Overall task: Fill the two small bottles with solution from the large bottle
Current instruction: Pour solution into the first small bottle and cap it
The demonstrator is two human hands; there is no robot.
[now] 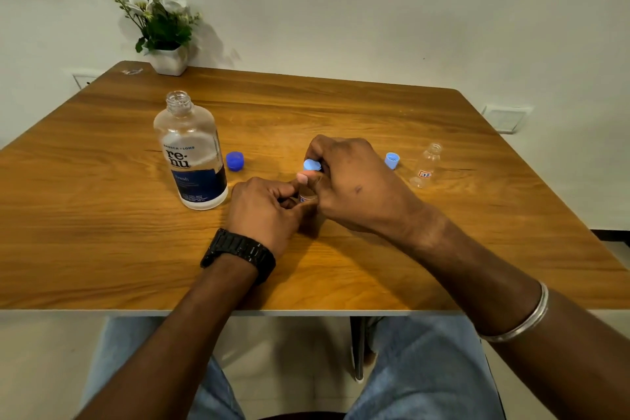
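Even, soft indoor light; faint shadows under hands (306,194); wide-angle bending at edges; slight overall softness.

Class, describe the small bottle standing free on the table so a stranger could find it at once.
Start at the wooden table and go to its right side, past both hands. There a small clear bottle stands upright and uncapped, with a light blue cap just left of it. Unlike the large bottle, it is tiny, has a small orange-edged label, and nobody holds it.

White pot of pale flowers (163,24) at far left corner of wooden counter (341,106); beside it a small clear scrap (132,71), possibly plastic.
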